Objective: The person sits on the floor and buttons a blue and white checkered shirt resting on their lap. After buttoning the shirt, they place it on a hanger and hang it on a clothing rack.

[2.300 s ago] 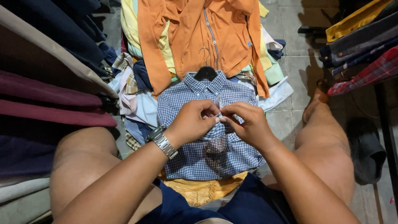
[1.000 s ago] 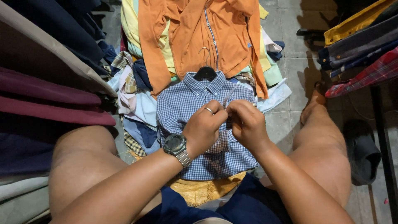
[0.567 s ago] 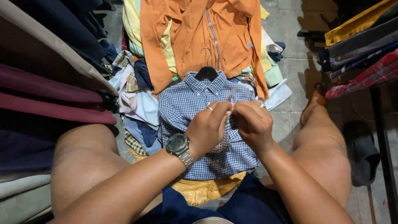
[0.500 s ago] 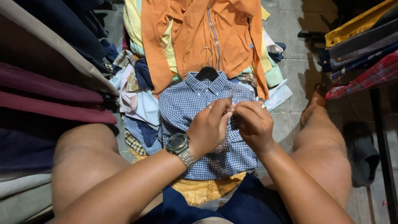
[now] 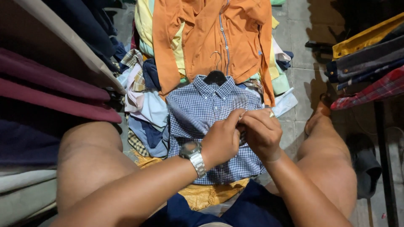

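A blue-and-white checked shirt (image 5: 198, 113) on a black hanger (image 5: 215, 77) lies on a heap of clothes between my knees. Both my hands pinch its front placket near the chest. My left hand (image 5: 223, 141), with a silver watch on the wrist, grips the cloth from the left. My right hand (image 5: 263, 132) meets it from the right, fingertips closed on the same spot. What lies between the fingertips is hidden. An orange shirt (image 5: 210, 38) lies spread out beyond the checked one.
Folded dark and maroon garments (image 5: 50, 84) are stacked at the left. Yellow, navy and red plaid clothes (image 5: 370, 63) hang at the right above a grey tiled floor (image 5: 301, 50). A yellow garment (image 5: 210, 195) lies under the checked shirt near my lap.
My hands have shifted slightly up the shirt front and drawn closer together. My left wrist has turned, so the watch face now shows.
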